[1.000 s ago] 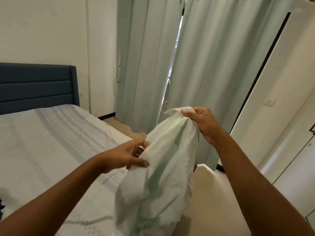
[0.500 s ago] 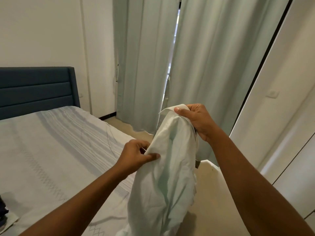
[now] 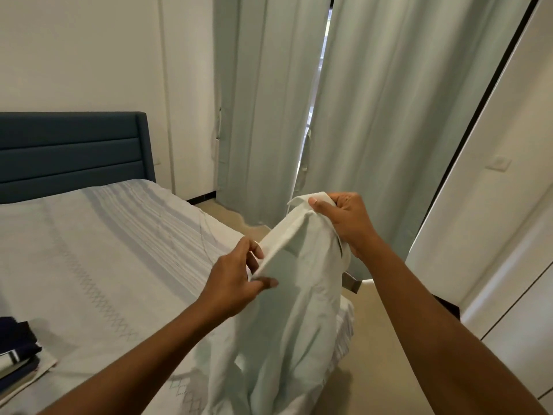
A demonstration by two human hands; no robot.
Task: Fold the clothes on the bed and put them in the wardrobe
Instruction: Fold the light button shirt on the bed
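A pale mint-white shirt [image 3: 296, 313] hangs in the air over the bed's near right corner. My right hand [image 3: 344, 223] pinches its upper edge at the top. Lower and to the left, my left hand [image 3: 236, 280] grips the same edge, so the cloth stretches in a band between them. The rest of the shirt drapes down onto the bed [image 3: 89, 265], which has a light patterned cover. A small stack of dark folded clothes [image 3: 15, 345] lies at the bed's left edge, partly cut off by the frame.
A dark blue headboard [image 3: 71, 151] stands at the back left. Pale green curtains [image 3: 374, 115] hang behind the shirt. White wardrobe doors [image 3: 514, 235] rise on the right. Beige floor [image 3: 380, 354] runs between bed and wardrobe.
Both hands have shifted along the shirt's edge and pulled it taut between them. The view has tilted down a little, bringing the folded clothes at the left into sight.
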